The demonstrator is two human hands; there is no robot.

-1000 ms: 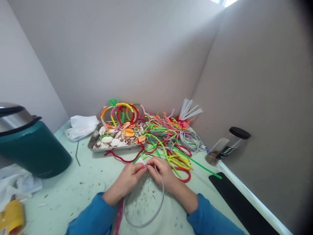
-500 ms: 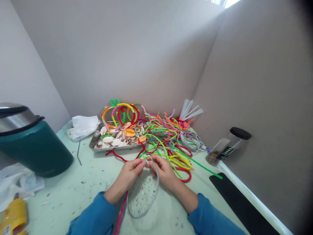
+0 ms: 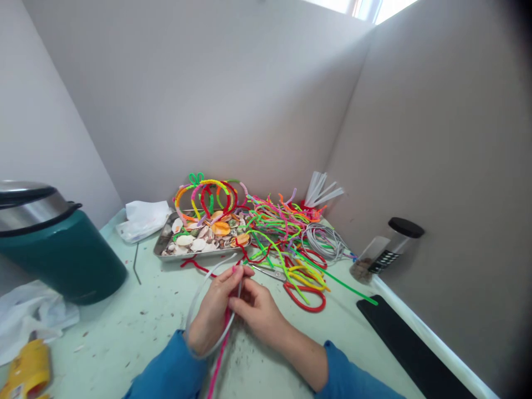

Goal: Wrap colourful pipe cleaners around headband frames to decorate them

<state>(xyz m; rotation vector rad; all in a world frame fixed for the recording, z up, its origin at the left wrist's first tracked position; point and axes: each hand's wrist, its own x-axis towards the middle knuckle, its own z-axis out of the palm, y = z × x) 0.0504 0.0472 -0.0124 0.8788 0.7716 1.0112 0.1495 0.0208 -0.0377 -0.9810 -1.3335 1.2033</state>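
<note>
My left hand (image 3: 214,310) and my right hand (image 3: 260,313) meet above the front of the table, fingers pinched together. Between them they grip a thin grey cord (image 3: 192,310) bent into a loop, which hangs around the left hand and wrist. A fuzzy pink pipe cleaner (image 3: 220,357) runs down from between the hands toward me; whether fingers hold it is hidden. Just beyond my right hand lie scissors (image 3: 305,297) with red handles, partly under yellow and green pipe cleaners (image 3: 305,271). Red pipe cleaner (image 3: 195,265) stretches behind my left fingertips.
A metal tray (image 3: 199,255) holds shells (image 3: 198,244), with colourful wrapped hoops (image 3: 214,194) on it. Right of it are piled pipe cleaners (image 3: 278,213), coiled grey cord (image 3: 324,241), a jar (image 3: 386,249) and a black strip (image 3: 399,332). Leftward stand a teal container (image 3: 70,260) and yellow glue gun (image 3: 29,368).
The grey loop has swung from hanging between my forearms to lying around my left hand. My right hand has moved left against the left one, uncovering more of the scissors.
</note>
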